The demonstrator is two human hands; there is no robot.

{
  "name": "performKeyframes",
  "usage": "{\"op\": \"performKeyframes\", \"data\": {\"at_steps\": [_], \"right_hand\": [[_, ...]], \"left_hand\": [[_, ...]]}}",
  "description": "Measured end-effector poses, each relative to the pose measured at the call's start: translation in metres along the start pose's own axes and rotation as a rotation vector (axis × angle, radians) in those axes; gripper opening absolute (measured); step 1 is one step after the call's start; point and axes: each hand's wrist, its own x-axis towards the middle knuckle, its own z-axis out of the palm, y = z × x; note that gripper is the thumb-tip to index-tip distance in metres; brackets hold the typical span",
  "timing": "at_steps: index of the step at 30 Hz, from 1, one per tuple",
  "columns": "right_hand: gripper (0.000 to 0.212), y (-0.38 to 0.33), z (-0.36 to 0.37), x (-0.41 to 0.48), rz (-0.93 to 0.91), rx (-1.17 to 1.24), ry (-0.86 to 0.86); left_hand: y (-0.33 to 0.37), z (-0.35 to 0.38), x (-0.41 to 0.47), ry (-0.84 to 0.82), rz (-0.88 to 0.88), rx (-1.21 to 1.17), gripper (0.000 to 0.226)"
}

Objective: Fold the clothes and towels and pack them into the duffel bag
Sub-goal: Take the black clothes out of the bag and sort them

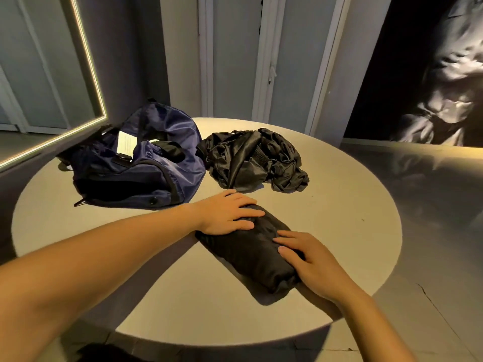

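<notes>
The folded black garment (pixel 251 259) lies as a long bundle on the round table (pixel 352 218), running from 5 o'clock near the edge up to 11 o'clock. The right hand (pixel 313 267) lies flat on its near end and the left hand (pixel 227 212) flat on its far end (fingers straight and slightly spread, pressing down, none curled round the cloth). Beyond the left hand at 12 o'clock sits a crumpled black satin heap (pixel 251 160), apart from the bundle, and at 10 o'clock the navy duffel bag (pixel 138 165) slumps open-topped just beside that heap, under a lit-framed mirror (pixel 52 74).
</notes>
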Motion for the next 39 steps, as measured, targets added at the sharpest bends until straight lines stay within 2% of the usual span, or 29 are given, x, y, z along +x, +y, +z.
{"op": "performKeyframes", "data": {"at_steps": [2,4,6,8,10,11,13,15,17,21,23,25,27,29,31,33,34,37,39], "right_hand": [[0.035,-0.002,0.005,0.001,0.042,-0.074,-0.011],[0.039,-0.009,0.007,0.002,0.051,-0.154,-0.027],[0.044,-0.018,0.008,0.002,0.049,-0.265,-0.052],[0.047,-0.031,0.011,-0.003,0.066,-0.346,-0.069],[0.048,-0.042,0.015,-0.010,0.081,-0.454,-0.081],[0.048,-0.048,0.019,-0.013,0.086,-0.511,-0.075],[0.047,-0.059,0.024,-0.016,0.098,-0.594,-0.053],[0.046,-0.069,0.029,-0.018,0.099,-0.621,-0.036],[0.045,-0.074,0.029,-0.024,0.078,-0.604,-0.046],[0.037,-0.067,0.005,-0.028,-0.017,-0.483,-0.028],[0.037,-0.062,-0.002,-0.024,-0.154,-0.468,0.055],[0.039,-0.059,0.002,-0.019,-0.294,-0.368,0.013],[0.038,-0.054,0.011,-0.017,-0.307,-0.229,-0.074],[0.040,-0.042,0.021,-0.017,-0.243,-0.175,-0.097],[0.044,-0.033,0.026,-0.018,-0.181,-0.171,-0.081],[0.047,-0.033,0.030,-0.020,-0.155,-0.182,-0.068],[0.047,-0.034,0.031,-0.020,-0.155,-0.179,-0.061],[0.048,-0.034,0.029,-0.020,-0.147,-0.164,-0.059],[0.048,-0.034,0.025,-0.020,-0.154,-0.170,-0.062]], "left_hand": [[-0.009,-0.002,0.001,0.019,-0.043,0.071,0.059],[-0.016,-0.006,0.003,0.060,-0.164,0.134,0.056],[-0.008,-0.013,-0.002,0.214,-0.309,0.127,0.050],[0.015,-0.022,-0.020,0.422,-0.423,-0.091,0.042],[0.044,-0.028,-0.047,0.521,-0.467,-0.403,0.035],[0.059,-0.028,-0.062,0.514,-0.457,-0.521,0.033],[0.085,-0.026,-0.087,0.448,-0.401,-0.577,0.040],[0.104,-0.016,-0.098,0.303,-0.356,-0.478,0.063],[0.112,-0.002,-0.104,0.178,-0.359,-0.379,0.073],[0.105,0.010,-0.112,0.123,-0.309,-0.413,0.066],[0.100,0.008,-0.112,0.114,-0.267,-0.433,0.068],[0.096,0.002,-0.111,0.091,-0.228,-0.462,0.068],[0.093,0.000,-0.113,0.091,-0.213,-0.476,0.063],[0.095,0.000,-0.118,0.139,-0.250,-0.427,0.062],[0.106,-0.002,-0.124,0.305,-0.297,-0.280,0.063],[0.118,-0.006,-0.129,0.489,-0.229,-0.186,0.057],[0.122,-0.006,-0.132,0.506,-0.173,-0.175,0.057],[0.123,0.000,-0.138,0.354,-0.141,-0.167,0.068],[0.118,0.004,-0.141,0.327,-0.141,-0.231,0.061]]}}
